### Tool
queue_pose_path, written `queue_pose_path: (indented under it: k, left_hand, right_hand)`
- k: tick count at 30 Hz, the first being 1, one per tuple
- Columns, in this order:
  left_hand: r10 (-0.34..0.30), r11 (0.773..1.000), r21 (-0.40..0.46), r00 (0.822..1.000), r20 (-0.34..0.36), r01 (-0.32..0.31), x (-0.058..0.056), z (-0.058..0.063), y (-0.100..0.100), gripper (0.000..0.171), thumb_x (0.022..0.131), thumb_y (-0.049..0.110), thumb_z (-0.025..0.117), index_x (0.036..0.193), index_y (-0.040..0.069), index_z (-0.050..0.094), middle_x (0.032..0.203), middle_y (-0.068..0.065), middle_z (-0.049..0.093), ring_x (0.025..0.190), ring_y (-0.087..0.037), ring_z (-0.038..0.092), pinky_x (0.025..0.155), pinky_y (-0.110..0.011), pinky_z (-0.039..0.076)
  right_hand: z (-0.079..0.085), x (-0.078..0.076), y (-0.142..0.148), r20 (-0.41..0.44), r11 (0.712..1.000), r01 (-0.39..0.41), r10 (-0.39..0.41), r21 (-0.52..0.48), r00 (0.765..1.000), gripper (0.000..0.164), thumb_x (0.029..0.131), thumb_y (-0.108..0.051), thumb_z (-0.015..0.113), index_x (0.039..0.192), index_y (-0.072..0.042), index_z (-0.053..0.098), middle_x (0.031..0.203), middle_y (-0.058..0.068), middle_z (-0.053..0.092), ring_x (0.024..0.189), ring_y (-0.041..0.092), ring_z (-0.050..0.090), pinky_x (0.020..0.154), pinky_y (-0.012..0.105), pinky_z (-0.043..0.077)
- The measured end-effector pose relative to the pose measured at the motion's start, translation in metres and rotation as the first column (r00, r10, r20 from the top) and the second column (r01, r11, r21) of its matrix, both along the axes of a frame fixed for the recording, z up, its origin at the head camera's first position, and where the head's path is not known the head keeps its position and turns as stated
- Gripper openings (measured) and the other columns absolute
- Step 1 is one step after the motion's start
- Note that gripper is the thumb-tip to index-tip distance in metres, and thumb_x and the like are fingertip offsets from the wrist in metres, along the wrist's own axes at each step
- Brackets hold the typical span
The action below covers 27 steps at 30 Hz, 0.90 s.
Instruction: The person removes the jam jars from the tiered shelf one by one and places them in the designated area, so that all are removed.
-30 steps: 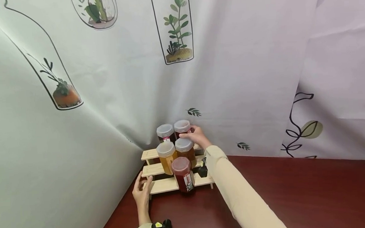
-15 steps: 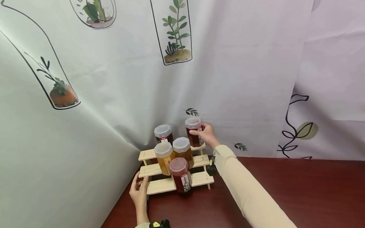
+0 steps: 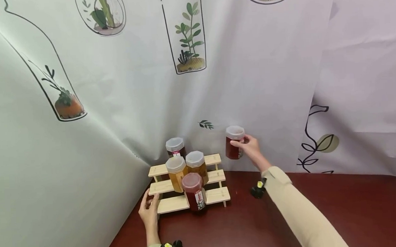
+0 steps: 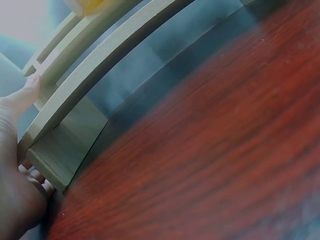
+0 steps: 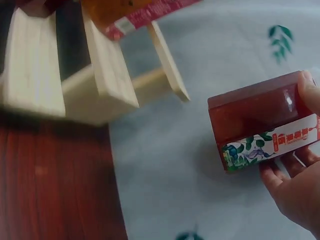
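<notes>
My right hand [image 3: 252, 148] grips a jar of dark red contents with a frosted lid [image 3: 233, 147], held in the air right of a three-tiered wooden rack [image 3: 217, 194]. In the right wrist view the jar [image 5: 257, 112] shows a printed label, with the thumb on one side and the fingers on the other. My left hand [image 3: 149, 214] holds the left end of the rack; the left wrist view shows its thumb by an upper tier and its fingers behind the side panel [image 4: 70, 140]. A dark jar [image 3: 176, 148], two amber jars [image 3: 177, 176] and a red jar [image 3: 194, 193] stand on the tiers.
The rack stands on a dark red wooden tabletop [image 3: 249, 224] in a corner. A pale printed cloth wall [image 3: 265, 80] rises behind it, and another [image 3: 54, 174] stands close on the left. The tabletop stretches away to the right.
My right hand has lifted the red jar off the top tier's right part and carried it rightward, clear of the rack. My left hand stays at the rack's left end.
</notes>
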<state>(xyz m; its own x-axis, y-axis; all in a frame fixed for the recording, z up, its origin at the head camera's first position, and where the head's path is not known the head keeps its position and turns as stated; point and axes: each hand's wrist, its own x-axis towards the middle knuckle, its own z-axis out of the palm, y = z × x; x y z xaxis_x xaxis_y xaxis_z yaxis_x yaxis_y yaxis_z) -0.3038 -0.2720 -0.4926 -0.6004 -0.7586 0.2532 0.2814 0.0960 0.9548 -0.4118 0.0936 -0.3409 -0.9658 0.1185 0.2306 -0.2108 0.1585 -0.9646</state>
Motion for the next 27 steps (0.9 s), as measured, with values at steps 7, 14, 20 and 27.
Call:
queue_pose_path:
  k: [7,14,20,27]
  left_hand:
    - [-0.019,0.999,-0.031,1.0,-0.011,0.019,0.0,-0.001,0.003,0.047,0.085,0.015,0.076,0.129,0.003,0.063,0.07,0.014,0.054,0.067,0.001,0.046,0.058,-0.011,0.037]
    - [0.009,1.0,-0.028,1.0,-0.01,-0.009,0.003,0.001,-0.004,0.047,0.086,0.015,0.074,0.13,0.003,0.061,0.069,0.015,0.052,0.067,0.002,0.045,0.058,-0.01,0.036]
    - [-0.001,1.0,-0.028,1.0,-0.008,0.0,0.005,-0.002,0.0,0.048,0.087,0.016,0.074,0.132,0.003,0.06,0.069,0.017,0.052,0.068,0.003,0.045,0.06,-0.01,0.036]
    - [0.009,1.0,-0.023,1.0,-0.006,-0.009,0.003,-0.003,0.003,0.047,0.087,0.016,0.073,0.131,0.004,0.061,0.07,0.016,0.051,0.068,0.003,0.045,0.06,-0.01,0.036]
  right_hand:
    - [-0.014,0.033,0.068,-0.026,0.994,0.111,-0.111,0.011,0.994,0.037,0.082,-0.023,0.079,0.103,-0.003,0.057,0.075,-0.016,0.049,0.071,0.0,0.046,0.065,0.018,0.043]
    - [-0.022,0.056,0.11,-0.011,0.974,0.159,-0.159,0.159,0.987,0.063,0.084,-0.035,0.076,0.133,-0.003,0.053,0.095,-0.011,0.054,0.083,-0.004,0.047,0.071,0.012,0.042]
    - [-0.035,0.07,0.14,-0.014,0.962,0.197,-0.198,0.189,0.98,0.061,0.085,-0.037,0.075,0.13,-0.003,0.052,0.087,-0.019,0.051,0.081,-0.006,0.047,0.068,0.013,0.042]
    - [-0.056,0.082,0.16,0.032,0.939,0.269,-0.282,0.216,0.959,0.066,0.084,-0.037,0.076,0.134,-0.001,0.05,0.087,-0.014,0.049,0.078,-0.005,0.043,0.066,0.012,0.04]
